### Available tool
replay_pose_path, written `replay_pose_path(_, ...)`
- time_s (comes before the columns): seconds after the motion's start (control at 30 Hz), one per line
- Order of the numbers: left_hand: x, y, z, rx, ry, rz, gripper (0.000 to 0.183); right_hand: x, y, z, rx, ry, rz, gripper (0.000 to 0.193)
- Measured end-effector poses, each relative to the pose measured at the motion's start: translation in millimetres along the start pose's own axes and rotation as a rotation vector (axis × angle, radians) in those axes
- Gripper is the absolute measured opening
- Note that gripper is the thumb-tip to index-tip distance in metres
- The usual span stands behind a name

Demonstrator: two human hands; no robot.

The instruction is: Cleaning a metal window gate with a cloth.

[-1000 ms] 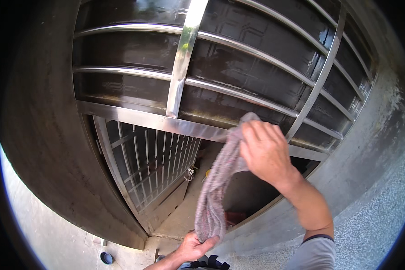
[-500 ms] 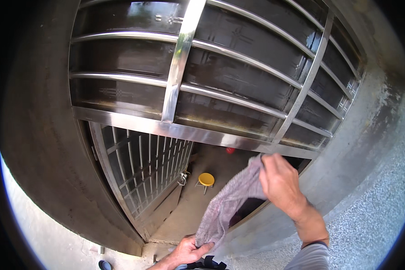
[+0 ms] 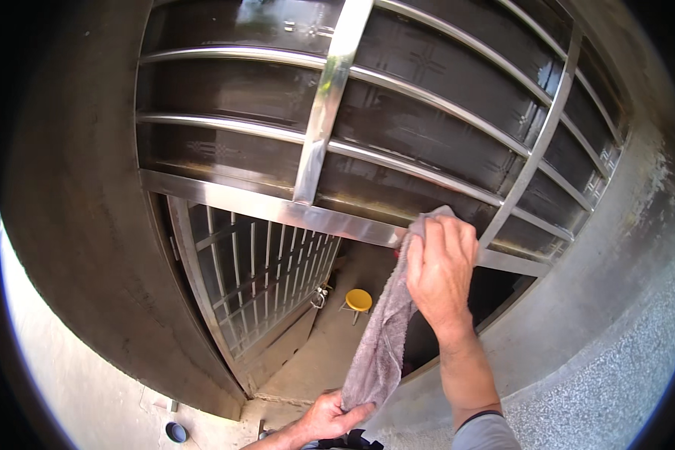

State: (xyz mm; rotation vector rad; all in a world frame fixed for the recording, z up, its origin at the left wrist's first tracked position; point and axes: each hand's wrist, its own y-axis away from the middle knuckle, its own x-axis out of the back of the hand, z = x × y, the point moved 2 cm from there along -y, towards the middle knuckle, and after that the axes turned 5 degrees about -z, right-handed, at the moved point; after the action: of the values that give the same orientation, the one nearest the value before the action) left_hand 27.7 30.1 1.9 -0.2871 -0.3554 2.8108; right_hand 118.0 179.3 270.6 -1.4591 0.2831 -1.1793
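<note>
A greyish-purple cloth (image 3: 382, 341) stretches between my two hands, slanting from lower left to upper right. My left hand (image 3: 333, 416) pinches its lower end near the bottom edge of the view. Higher up, my right hand (image 3: 446, 259) grips the upper end, its fingers closed over the cloth in front of the shiny metal crossbar (image 3: 277, 210) of the window frame. I cannot tell whether the cloth touches the glass there. Dark glass panes (image 3: 420, 120) lie behind steel horizontal bars above the crossbar.
Below the crossbar, a barred metal door (image 3: 266, 277) stands ajar to the left. Inside the doorway is a yellow round stool (image 3: 358, 301). Concrete walls (image 3: 75, 247) flank the opening. A dark round container (image 3: 176, 432) sits on the ground at lower left.
My right hand has risen with the cloth's upper end, up to the crossbar. The left hand keeps its hold on the lower end. The view has shifted slightly.
</note>
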Motion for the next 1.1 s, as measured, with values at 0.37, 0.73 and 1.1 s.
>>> replay_pose_path(0.37,12,19,3,-0.046,0.054,0.198,0.014,-53,-41,-75,0.137,-0.58,0.004,0.052)
replay_pose_path(0.73,-2,9,8,0.15,0.15,0.274,0.015,-12,-7,11,0.294,0.028,-0.015,0.039)
replay_pose_path(1.1,-21,-18,37,0.14,0.15,0.09,0.009,25,19,50,0.16,0.385,-0.221,0.036)
